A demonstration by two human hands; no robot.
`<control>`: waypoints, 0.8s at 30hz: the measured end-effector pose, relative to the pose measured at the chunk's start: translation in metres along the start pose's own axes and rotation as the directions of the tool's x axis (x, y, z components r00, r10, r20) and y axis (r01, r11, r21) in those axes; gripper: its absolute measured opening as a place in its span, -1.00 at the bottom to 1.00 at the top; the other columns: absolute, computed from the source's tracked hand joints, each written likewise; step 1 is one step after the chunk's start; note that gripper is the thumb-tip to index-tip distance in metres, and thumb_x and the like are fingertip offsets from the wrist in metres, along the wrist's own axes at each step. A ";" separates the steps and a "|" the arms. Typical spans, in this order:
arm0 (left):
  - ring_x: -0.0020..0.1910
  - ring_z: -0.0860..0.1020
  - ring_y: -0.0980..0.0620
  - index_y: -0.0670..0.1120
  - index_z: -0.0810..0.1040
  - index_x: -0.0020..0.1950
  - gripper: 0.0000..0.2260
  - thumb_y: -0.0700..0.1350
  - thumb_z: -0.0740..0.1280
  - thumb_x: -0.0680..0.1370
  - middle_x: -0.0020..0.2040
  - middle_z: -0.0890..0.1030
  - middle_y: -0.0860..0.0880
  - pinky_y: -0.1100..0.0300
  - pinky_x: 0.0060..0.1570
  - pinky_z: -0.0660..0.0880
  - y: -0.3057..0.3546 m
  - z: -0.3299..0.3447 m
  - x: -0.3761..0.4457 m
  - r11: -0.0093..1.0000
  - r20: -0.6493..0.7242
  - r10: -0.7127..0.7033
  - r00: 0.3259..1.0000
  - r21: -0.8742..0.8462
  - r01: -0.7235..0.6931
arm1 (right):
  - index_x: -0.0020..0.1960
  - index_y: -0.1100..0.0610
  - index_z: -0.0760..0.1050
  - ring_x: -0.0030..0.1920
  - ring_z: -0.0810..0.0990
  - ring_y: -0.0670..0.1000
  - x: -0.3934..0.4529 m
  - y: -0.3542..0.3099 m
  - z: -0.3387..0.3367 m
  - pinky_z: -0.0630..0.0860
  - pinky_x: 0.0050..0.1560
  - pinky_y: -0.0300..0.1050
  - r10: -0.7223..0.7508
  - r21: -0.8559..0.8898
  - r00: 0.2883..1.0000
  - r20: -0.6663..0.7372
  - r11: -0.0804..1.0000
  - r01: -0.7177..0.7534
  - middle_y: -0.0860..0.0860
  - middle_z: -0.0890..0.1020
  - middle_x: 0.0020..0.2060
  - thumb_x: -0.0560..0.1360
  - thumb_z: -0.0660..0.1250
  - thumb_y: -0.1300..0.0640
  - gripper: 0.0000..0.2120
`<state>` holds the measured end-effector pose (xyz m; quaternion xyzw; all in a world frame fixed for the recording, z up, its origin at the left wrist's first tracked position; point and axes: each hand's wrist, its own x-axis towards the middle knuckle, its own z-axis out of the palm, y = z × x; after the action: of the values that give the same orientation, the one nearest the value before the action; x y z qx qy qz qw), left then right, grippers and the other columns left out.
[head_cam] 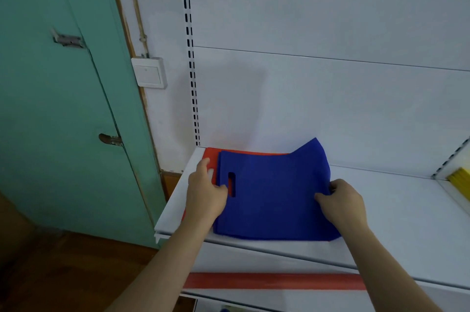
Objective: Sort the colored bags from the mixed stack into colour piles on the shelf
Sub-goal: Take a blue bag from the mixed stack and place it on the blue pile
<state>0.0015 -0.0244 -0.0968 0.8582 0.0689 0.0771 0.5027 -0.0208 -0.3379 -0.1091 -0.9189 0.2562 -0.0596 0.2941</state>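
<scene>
A blue bag [274, 197] lies on top of a red bag [211, 156] at the left end of the white shelf [394, 222]. The left hand [204, 192] rests on the blue bag's left edge by the handle hole, thumb on the bag, fingers bent, maybe gripping it. The right hand [340, 199] pinches the blue bag's right edge, where the far corner curls up.

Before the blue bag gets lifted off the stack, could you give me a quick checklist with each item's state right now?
1. Right hand pinches the blue bag at its right edge: ok.
2. Left hand steadies the stack at the handle end: ok.
3. Only one blue layer pinched: cannot tell.
4. Red bag stays flat underneath: ok.
5. Bare shelf to the right for a blue pile: ok.
</scene>
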 end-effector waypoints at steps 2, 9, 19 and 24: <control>0.09 0.53 0.09 0.04 0.28 0.60 -0.37 -0.21 0.44 0.59 0.39 0.53 0.00 0.39 -0.30 0.40 -0.002 0.007 0.001 0.994 0.058 -0.094 0.994 -0.055 0.097 | 0.11 0.02 0.48 -0.09 0.59 0.07 -0.007 0.005 0.002 0.51 -0.14 -0.01 -0.025 0.085 0.998 -0.061 0.996 0.030 -0.07 0.62 -0.09 0.54 0.40 0.06 -0.82; 0.19 0.55 -0.07 -0.11 0.28 0.61 -0.35 0.08 0.40 0.61 0.29 0.54 -0.08 0.02 0.18 0.55 -0.001 0.014 -0.006 0.918 0.045 0.029 0.999 0.393 -0.045 | 0.18 -0.10 0.45 -0.10 0.61 0.00 -0.022 0.018 -0.004 0.59 -0.05 0.08 -0.048 0.286 0.968 -0.247 0.951 0.120 -0.15 0.62 -0.08 0.58 0.39 -0.15 -0.75; 0.24 0.51 -0.13 -0.11 0.30 0.54 -0.42 0.10 0.38 0.62 0.37 0.52 -0.08 0.00 0.22 0.53 0.000 0.035 0.005 0.779 0.089 0.149 0.985 0.603 -0.172 | 0.22 -0.21 0.49 0.00 0.61 -0.21 -0.025 0.014 -0.035 0.48 -0.06 -0.12 -0.230 0.350 0.970 -0.072 0.905 0.241 -0.36 0.64 -0.04 0.57 0.43 0.06 -0.71; 0.30 0.50 -0.14 -0.13 0.24 0.59 -0.35 0.16 0.34 0.63 0.40 0.50 -0.12 -0.04 0.27 0.52 0.001 0.042 0.005 0.821 0.052 0.161 0.986 0.548 -0.163 | 0.06 -0.28 0.45 -0.05 0.59 -0.22 -0.032 0.020 -0.054 0.43 -0.15 -0.20 -0.291 0.303 0.944 -0.154 0.896 0.326 -0.32 0.63 -0.08 0.56 0.40 0.11 -0.71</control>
<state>0.0145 -0.0595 -0.1155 0.9692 0.0144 0.0950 0.2268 -0.0712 -0.3627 -0.0751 -0.8826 0.1088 -0.1946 0.4139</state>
